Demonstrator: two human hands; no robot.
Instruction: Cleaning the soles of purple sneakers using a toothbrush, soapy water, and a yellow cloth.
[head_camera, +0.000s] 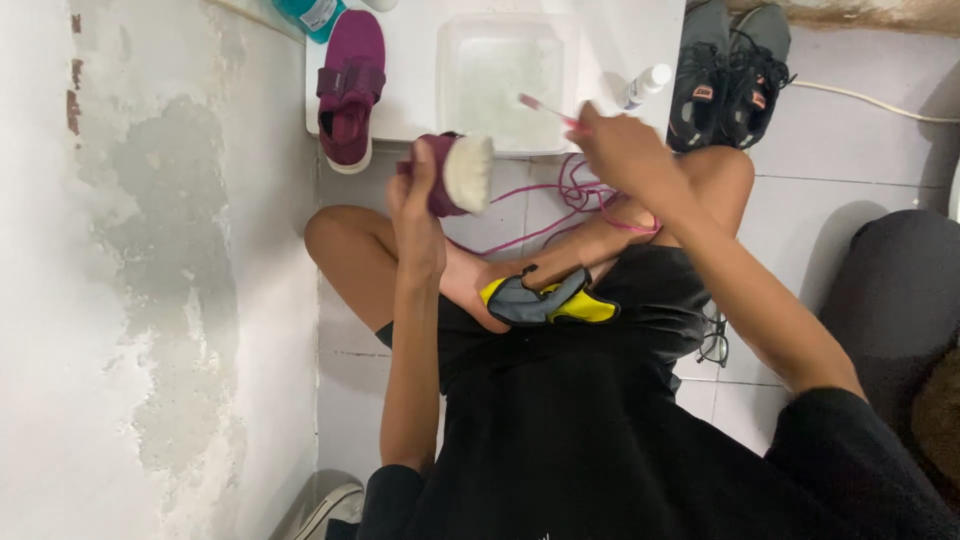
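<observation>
On a tiled floor beside a flaking wall, a seated person's left hand (418, 200) wraps its grip around a maroon shoe (450, 175), white sole turned toward the right. Just to the right and slightly higher, the right hand (620, 145) pinches a pink toothbrush (545, 108), bristles aimed left over a clear tub (500, 80) on a white surface (620, 40). The shoe's upper is hidden by fingers; its long axis is hard to judge. A second maroon shoe (350, 85) lies apart.

A maroon shoe (437, 172) with white sole, pink toothbrush (547, 108), pink laces (580, 195) and grey-yellow cloth (548, 300) are seen.
</observation>
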